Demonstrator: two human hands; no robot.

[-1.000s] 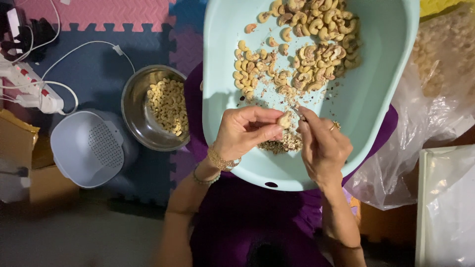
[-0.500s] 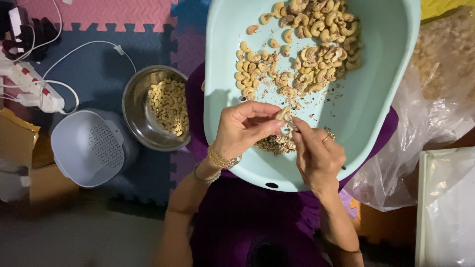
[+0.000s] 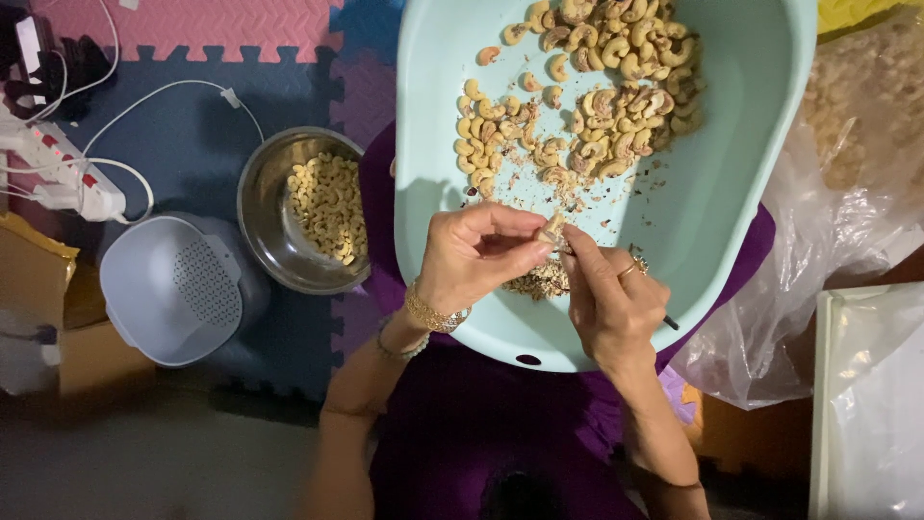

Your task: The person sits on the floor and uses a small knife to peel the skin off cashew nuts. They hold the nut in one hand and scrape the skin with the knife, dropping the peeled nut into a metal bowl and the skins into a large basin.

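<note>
- Right now my left hand [image 3: 476,258] pinches one cashew nut [image 3: 551,229] between thumb and fingers [image 3: 520,252], closed on it, over the near part of the pale green tub [image 3: 731,193] on my lap.
- My right hand [image 3: 611,303] is closed around a thin dark tool [image 3: 668,323]; its forefinger touches the nut. Tool tip hidden.
- Heap of skin scraps [image 3: 545,279] lies in the tub just under both hands.
- Unpeeled cashews [image 3: 587,91] piled at the tub's far end, well apart from hands.
- Steel bowl [image 3: 262,207] of pale peeled kernels [image 3: 329,204] sits on the foam mat floor [image 3: 192,125], left of tub.
- White strainer basket [image 3: 173,289] beside the bowl; clear plastic bag [image 3: 847,193] on the right.
</note>
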